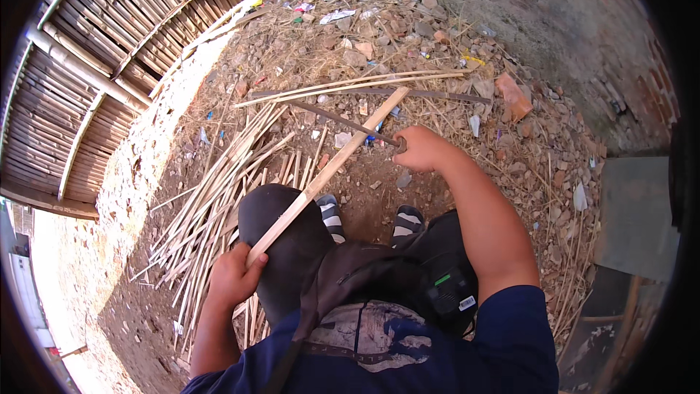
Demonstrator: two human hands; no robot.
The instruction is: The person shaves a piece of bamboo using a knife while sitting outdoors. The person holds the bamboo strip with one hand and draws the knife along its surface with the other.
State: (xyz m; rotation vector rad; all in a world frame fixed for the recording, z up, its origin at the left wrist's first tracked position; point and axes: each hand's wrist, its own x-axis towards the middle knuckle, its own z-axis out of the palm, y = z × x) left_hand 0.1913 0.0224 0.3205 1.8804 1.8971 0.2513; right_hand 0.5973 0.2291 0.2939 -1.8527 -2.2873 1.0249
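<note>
My left hand (238,275) is closed around the near end of a long pale bamboo slat (312,187), which rises across my dark-trousered left knee and slants away to the right. In front of my body, my right hand (423,149) grips a long narrow dark-bladed knife (321,113) by its handle, fingers wrapped round it. The blade points left and crosses the slat in its upper half. Whether the edge bites into the bamboo cannot be made out.
Thin split bamboo strips (219,201) lie heaped left of my legs. More long strips (350,84) lie crosswise ahead on rubble and litter. A brick chunk (514,97) sits at right. A bamboo-slat panel (109,51) stands far left; a brick wall (561,36) bounds the right.
</note>
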